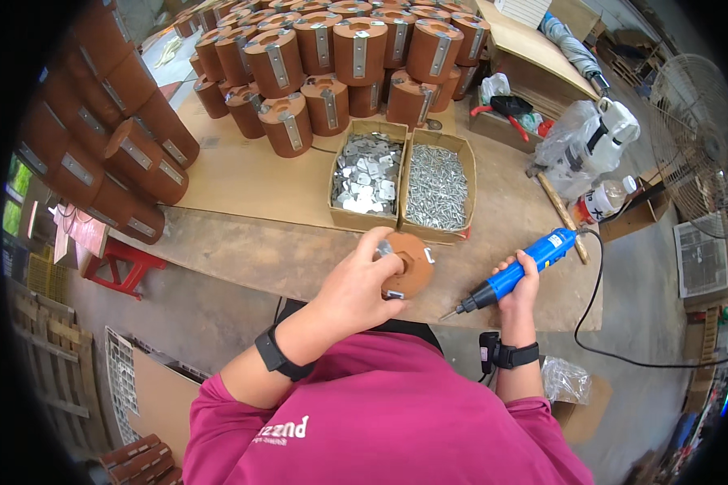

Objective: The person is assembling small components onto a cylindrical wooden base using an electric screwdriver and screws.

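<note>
My left hand (362, 276) is closed on a reddish-brown cylinder (413, 275) with a hole through its middle and metal pieces at its rim. Its thumb and fingers grip the top, near the hole. Off to the right, my right hand (519, 284) wraps round a blue electric screwdriver (534, 263). The black nose and thin bit of the tool point down and left, apart from the cylinder. Just beyond the cylinder stand two open cardboard boxes, one with flat metal plates (367, 174), the other with screws (437, 187).
Stacked brown cylinders (360, 50) with metal strips fill the table's far side, and more rise at the left (97, 137). A hammer (562, 212), a bottle (603, 200) and a fan (696, 145) are at the right. The screwdriver's black cord (598, 339) trails right. A red stool (125, 267) stands at lower left.
</note>
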A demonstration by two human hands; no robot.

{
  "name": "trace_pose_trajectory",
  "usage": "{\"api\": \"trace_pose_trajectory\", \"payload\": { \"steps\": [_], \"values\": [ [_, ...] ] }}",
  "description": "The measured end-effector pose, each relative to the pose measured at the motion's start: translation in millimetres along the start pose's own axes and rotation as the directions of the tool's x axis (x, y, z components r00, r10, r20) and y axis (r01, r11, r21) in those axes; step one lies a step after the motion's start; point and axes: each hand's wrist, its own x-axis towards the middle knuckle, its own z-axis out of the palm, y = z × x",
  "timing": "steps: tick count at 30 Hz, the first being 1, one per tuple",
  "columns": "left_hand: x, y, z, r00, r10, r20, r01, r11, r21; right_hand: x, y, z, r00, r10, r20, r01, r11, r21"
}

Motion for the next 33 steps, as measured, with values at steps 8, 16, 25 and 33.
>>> {"api": "trace_pose_trajectory", "payload": {
  "steps": [8, 16, 25, 33],
  "values": [
    [18, -12, -5, 0.968, 0.237, 0.082, -0.229, 0.969, -0.095, -1, 1, 0, 1.000, 0.016, 0.022, -0.016, 1.000, -0.016],
    [63, -25, -39, 0.988, 0.132, 0.084, -0.102, 0.949, -0.299, 0, 0, -1, 0.999, 0.018, 0.029, -0.017, 0.999, -0.033],
    [117, -85, -40, 0.988, -0.093, 0.127, 0.018, 0.868, 0.496, -1, 1, -1, 0.999, 0.023, 0.032, -0.022, 0.998, -0.058],
    [100, -55, -43, 0.993, -0.111, 0.037, 0.106, 0.989, 0.101, -3, 0, 0, 0.999, 0.004, 0.046, -0.002, 0.999, -0.046]
  ]
}}
